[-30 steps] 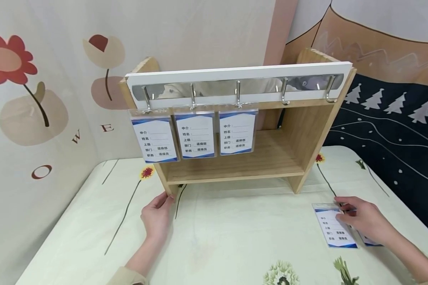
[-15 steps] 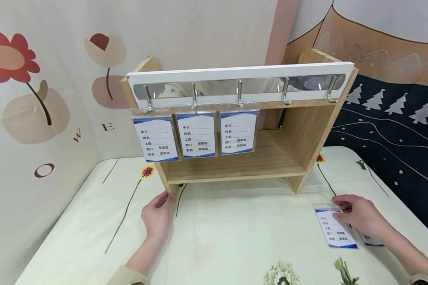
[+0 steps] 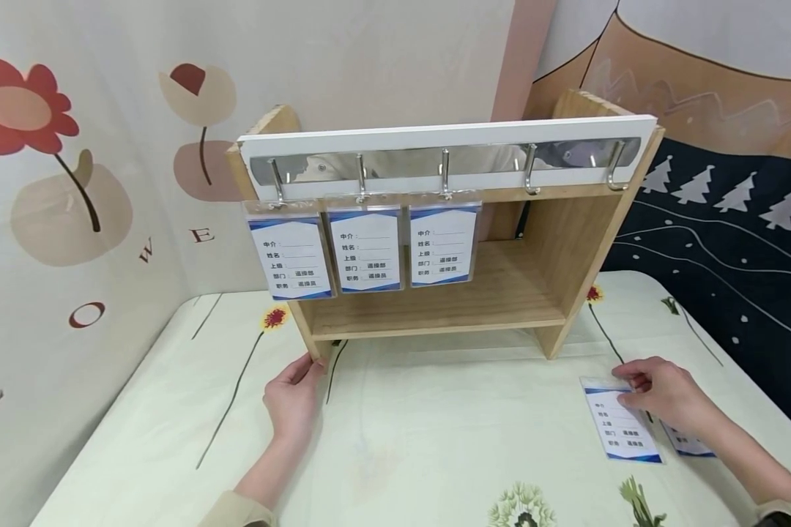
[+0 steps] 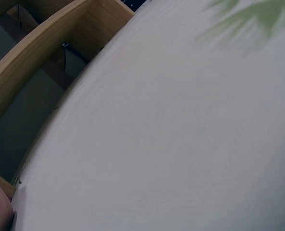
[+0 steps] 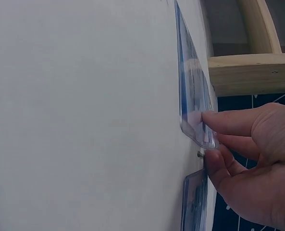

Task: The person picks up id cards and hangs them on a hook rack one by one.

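My left hand (image 3: 293, 399) grips the foot of the front left leg of a small wooden shelf (image 3: 435, 322). On the cloth at the right lies a clear badge holder (image 3: 622, 428) with a blue-and-white card. My right hand (image 3: 679, 395) pinches its upper right corner between thumb and fingers; the right wrist view shows that badge holder (image 5: 192, 91) raised on edge at the fingertips. A second badge holder (image 3: 691, 443) lies partly hidden under the hand. Three more hang side by side from the rack's left hooks, the rightmost hanging badge holder (image 3: 443, 245) near the middle.
A white hook rack (image 3: 402, 137) with a metal strip runs along the shelf's top front. Its two right hooks, including the far right hook (image 3: 614, 168), bear nothing. A flower-printed cloth (image 3: 435, 424) covers the table; printed curtains (image 3: 382, 66) hang behind.
My right hand has shifted slightly left along the top of the lying badge holder. The left hand stays on the shelf leg, and the hanging badge holders have not moved.
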`<state>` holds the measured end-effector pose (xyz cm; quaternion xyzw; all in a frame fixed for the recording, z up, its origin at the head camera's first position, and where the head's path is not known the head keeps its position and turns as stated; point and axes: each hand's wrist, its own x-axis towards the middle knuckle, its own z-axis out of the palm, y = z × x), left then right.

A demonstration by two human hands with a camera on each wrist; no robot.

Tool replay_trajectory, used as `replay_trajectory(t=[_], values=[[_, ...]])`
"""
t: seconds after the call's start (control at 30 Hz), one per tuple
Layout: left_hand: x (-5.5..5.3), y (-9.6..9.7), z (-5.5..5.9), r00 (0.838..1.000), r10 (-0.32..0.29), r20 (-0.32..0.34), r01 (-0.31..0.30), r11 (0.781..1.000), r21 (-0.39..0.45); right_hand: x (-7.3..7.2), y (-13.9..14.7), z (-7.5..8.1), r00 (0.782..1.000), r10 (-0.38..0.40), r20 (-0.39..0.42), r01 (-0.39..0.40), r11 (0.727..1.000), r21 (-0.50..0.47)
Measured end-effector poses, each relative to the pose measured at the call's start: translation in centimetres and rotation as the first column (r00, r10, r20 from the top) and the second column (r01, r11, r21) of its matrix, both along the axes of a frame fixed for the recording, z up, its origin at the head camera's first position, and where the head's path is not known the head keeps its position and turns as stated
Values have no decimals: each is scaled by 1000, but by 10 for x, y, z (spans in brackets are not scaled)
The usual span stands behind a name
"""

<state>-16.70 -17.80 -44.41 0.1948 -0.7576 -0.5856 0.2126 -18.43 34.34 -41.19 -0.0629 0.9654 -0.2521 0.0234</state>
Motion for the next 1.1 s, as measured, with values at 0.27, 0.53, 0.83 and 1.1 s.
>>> replay_trajectory(t=[0.27, 0.53, 0.83, 1.1], values=[[-2, 0, -1, 1000, 5, 10, -5, 1000, 1, 1, 2, -2, 1000, 9, 8, -9, 1000, -4], [-4, -1, -2, 1000, 6, 21, -6, 1000, 0, 2, 1, 0, 996, 29, 80, -23, 997, -78], [-3, -1, -2, 1000, 9, 15, -9, 1000, 5, 7, -5, 9, 997, 68, 42, -62, 990, -130], [-4, -2, -3, 1000, 10, 12, -11, 1000, 6, 8, -6, 20, 996, 85, 41, -72, 967, -243]])
